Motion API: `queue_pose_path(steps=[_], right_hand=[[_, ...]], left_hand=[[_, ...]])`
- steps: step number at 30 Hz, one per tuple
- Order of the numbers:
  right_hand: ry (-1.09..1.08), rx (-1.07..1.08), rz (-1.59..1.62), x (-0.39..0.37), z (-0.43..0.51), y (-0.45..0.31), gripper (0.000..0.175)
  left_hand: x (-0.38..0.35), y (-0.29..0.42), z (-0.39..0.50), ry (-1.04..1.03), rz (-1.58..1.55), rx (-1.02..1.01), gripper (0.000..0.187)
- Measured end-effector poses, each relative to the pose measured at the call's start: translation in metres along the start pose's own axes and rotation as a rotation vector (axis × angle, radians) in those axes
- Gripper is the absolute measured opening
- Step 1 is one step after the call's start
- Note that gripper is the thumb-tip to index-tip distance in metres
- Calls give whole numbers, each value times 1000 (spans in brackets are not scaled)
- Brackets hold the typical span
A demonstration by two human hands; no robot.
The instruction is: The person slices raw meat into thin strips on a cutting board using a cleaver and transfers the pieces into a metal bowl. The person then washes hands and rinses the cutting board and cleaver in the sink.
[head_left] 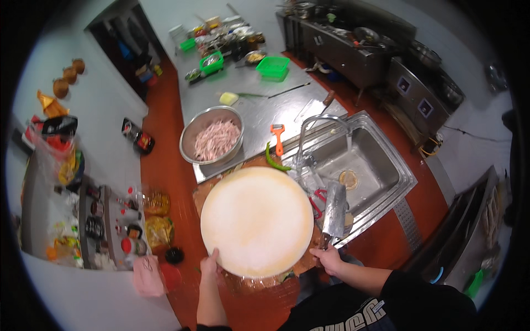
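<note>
A thick round white cutting board [254,219] lies before me on brown cardboard [304,265], its top stained yellowish. At its near left rim, my left hand [210,267] grips the edge with the thumb on top; the other fingers are mostly hidden. My right hand [328,260] holds a cleaver [334,209] by its wooden handle, blade pointing away beside the board's right edge. Red-handled scissors [318,202] lie partly behind the blade. Beyond the board are a green chili pepper [274,160], an orange peeler [278,138] and a steel bowl [185,140] of pale pink meat strips [217,140].
Water runs from a faucet [325,117] into the steel sink [383,165] at right. On the steel table [256,111] are another knife [310,109], a peeled vegetable piece [228,98] and a green basket [273,66]. Bottles and bags line the left wall; a stove counter [343,53] stands at back right.
</note>
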State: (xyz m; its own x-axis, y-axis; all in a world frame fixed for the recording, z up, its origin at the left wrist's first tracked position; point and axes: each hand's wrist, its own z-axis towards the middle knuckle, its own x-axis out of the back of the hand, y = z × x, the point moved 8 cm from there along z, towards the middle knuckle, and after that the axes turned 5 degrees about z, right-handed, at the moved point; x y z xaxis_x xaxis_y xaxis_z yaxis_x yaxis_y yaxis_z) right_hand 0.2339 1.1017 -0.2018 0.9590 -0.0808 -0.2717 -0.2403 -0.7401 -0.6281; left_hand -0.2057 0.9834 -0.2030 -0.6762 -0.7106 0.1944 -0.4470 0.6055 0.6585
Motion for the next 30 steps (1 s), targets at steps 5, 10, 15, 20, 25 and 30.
queue_pose_path(steps=[5, 10, 15, 20, 25, 30], right_hand=[[-106, 86, 341, -17, 12, -3, 38], [14, -10, 307, -7, 8, -12, 24], [-22, 115, 219, -4, -5, -68, 13], [48, 199, 210, 21, -36, -127, 14], [123, 165, 101, 108, -66, -184, 21], [258, 212, 120, 227, -78, -272, 37]], left_hand=[[-3, 13, -48, -136, -174, -132, 25], [-7, 20, -75, -152, -195, -184, 23], [-32, 23, -123, -171, -461, -111, 40], [-73, 60, -199, -152, -468, -160, 57], [-150, 45, -246, -195, -443, -105, 62], [-277, 11, -276, -250, -532, -62, 37]])
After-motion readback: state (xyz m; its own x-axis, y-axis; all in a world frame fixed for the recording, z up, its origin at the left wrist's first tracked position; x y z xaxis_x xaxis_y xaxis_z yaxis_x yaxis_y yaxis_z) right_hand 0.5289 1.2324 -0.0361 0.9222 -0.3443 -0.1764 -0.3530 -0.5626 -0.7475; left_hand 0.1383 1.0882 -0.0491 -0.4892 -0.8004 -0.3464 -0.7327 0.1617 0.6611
